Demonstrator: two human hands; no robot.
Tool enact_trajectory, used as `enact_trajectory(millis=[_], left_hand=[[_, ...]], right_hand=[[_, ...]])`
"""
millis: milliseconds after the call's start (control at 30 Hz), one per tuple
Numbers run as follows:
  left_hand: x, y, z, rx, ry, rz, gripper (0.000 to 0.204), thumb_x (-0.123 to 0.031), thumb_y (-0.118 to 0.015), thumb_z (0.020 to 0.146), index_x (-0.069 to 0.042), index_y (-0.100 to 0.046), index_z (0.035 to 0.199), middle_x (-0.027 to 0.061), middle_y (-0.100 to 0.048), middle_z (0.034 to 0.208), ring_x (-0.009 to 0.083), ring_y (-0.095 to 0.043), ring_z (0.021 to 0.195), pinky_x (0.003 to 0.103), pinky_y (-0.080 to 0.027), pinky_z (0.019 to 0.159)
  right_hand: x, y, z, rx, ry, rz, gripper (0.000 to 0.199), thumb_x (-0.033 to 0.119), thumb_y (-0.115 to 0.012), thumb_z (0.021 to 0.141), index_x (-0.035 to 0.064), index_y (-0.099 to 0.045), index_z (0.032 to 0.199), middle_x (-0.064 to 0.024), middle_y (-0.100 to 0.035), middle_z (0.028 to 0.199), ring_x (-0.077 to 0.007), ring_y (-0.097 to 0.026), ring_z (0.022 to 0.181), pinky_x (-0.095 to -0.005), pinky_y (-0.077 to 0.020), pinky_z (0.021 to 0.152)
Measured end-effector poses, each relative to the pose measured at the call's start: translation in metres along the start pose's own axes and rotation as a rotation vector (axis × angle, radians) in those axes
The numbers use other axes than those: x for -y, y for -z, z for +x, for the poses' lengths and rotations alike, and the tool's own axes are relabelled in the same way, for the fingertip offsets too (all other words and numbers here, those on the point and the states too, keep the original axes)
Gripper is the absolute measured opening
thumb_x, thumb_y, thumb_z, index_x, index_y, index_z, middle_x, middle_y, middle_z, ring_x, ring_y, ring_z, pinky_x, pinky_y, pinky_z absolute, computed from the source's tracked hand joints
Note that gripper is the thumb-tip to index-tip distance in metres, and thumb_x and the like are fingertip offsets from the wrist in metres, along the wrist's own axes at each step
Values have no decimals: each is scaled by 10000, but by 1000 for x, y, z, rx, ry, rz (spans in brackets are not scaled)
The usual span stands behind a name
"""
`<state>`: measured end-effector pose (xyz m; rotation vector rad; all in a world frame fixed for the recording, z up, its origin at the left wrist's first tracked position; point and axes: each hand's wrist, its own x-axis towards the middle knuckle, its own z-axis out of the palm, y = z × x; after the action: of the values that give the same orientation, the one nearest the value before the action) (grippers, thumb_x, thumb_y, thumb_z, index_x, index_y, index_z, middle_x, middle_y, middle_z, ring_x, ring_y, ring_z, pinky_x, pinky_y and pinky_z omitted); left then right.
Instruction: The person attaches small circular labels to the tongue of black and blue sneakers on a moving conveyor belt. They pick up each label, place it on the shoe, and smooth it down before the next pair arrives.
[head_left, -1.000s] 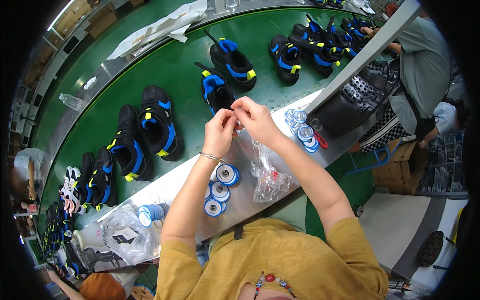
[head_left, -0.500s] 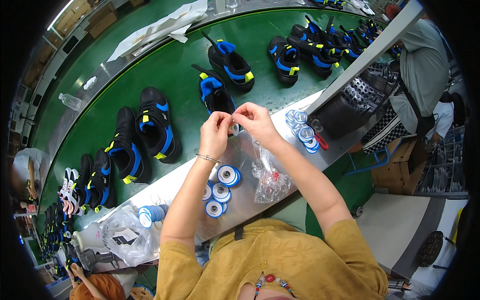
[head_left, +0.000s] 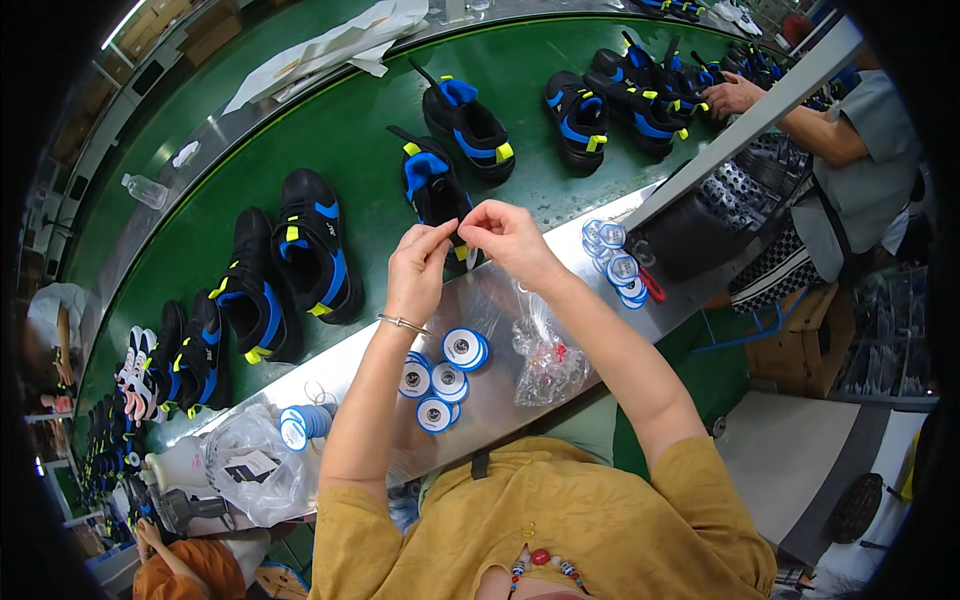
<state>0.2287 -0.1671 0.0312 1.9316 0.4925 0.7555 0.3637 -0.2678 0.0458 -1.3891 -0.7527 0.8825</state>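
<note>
My left hand (head_left: 418, 262) and my right hand (head_left: 508, 243) are closed in pinches, fingertips almost meeting. They are over the heel of a black and blue shoe (head_left: 438, 200) with yellow tabs. A small white tag (head_left: 472, 257) hangs just under my right fingertips, seen nearly edge-on; any cord on it is too fine to see. What my left fingers pinch is hidden. Several round blue-and-white tags (head_left: 448, 380) lie on the metal ledge below my hands. A clear plastic bag (head_left: 548, 358) with small red bits rests beside my right forearm.
Similar shoes (head_left: 318, 245) stand along the green belt (head_left: 380, 90) to the left and right. More round tags (head_left: 622, 268) lie by a slanted grey post (head_left: 750, 115). A stack of tags (head_left: 305, 425) and a plastic bag (head_left: 255, 470) sit at left. A co-worker's hand (head_left: 735, 95) touches far-right shoes.
My left hand has shifted slightly left, its fingers straighter and a little apart from my right hand. The white tag now shows edge-on. A co-worker's arm has reached in to the far-right shoes.
</note>
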Motion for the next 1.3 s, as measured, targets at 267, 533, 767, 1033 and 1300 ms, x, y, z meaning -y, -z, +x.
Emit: enact_trajectory(millis=[267,533,767,1033,1300], left_hand=[[-8,0,2,14,-18,26,399,33,-610,814,-91,-650,1191,82,-621,845,214,-582,808,312,-491,730],[-5,-7,-3,-33,17,-59,446,59,-618,820,-90,-623,1240,73,-625,849,169,-605,792,282,-497,744],[0,-9,-3,-44,83,-62,417,56,-618,823,-32,-608,1231,60,-673,865,118,-622,778,264,-503,770],[5,-3,4,-48,163,-267,366,24,-634,842,14,-596,1205,60,-682,836,109,-623,770,257,-506,725],[8,-1,9,-5,244,-248,359,2,-638,838,29,-597,1194,63,-679,842,107,-623,776,252,-500,730]], right_hand=[[-2,4,8,88,31,-72,56,60,-661,864,13,-649,893,16,-625,805,-40,-551,732,-196,-445,641],[8,6,0,91,-190,49,61,80,-661,851,43,-612,852,8,-592,731,-41,-493,606,-199,-346,492],[6,5,2,152,-165,79,87,91,-670,859,45,-597,861,0,-582,702,-31,-460,529,-183,-325,432],[4,15,10,228,-179,51,77,82,-676,855,46,-608,849,-7,-605,726,-32,-471,530,-179,-344,437],[-5,12,9,176,-172,128,67,91,-671,874,39,-631,890,-1,-609,742,-29,-482,540,-175,-359,442]])
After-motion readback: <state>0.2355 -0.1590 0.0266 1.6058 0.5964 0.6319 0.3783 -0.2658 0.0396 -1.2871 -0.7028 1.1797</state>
